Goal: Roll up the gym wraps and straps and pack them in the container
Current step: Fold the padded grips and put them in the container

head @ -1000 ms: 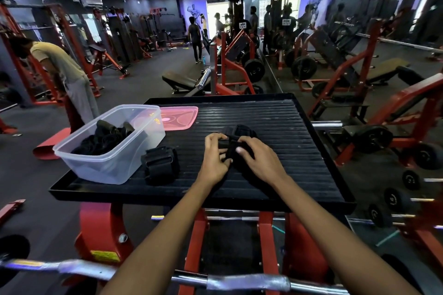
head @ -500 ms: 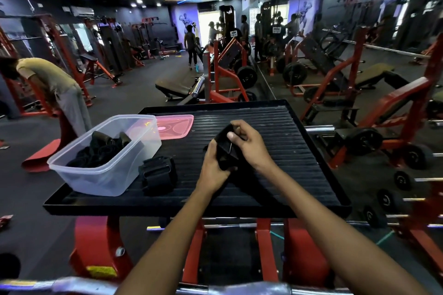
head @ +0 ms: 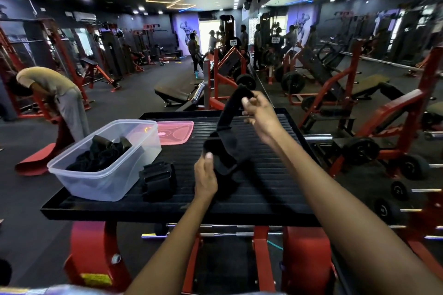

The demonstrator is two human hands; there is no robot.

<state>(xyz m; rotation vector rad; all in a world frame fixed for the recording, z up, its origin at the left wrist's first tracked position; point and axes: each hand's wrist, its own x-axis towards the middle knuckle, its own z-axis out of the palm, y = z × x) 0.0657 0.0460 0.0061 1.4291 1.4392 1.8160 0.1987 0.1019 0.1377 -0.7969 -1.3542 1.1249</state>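
A black gym strap (head: pixel 227 122) is stretched out above the black ribbed platform (head: pixel 263 189). My right hand (head: pixel 261 115) pinches its upper end, raised over the platform's far edge. My left hand (head: pixel 206 175) grips its lower, wider end just above the platform. A clear plastic container (head: pixel 107 179) stands at the platform's left with several black rolled wraps (head: pixel 100 155) inside. A rolled black wrap (head: pixel 158 179) sits on the platform next to the container's right side.
The container's pink lid (head: pixel 175 132) lies flat behind the container. A person in a beige shirt (head: pixel 55 93) bends over at the left. Red gym machines (head: pixel 359 112) and weight plates stand right of the platform. A chrome bar (head: pixel 48 291) crosses the bottom edge.
The strap was bunched under both hands on the platform. My right hand has lifted its end up and away, unfolding it, while my left hand keeps the other end low.
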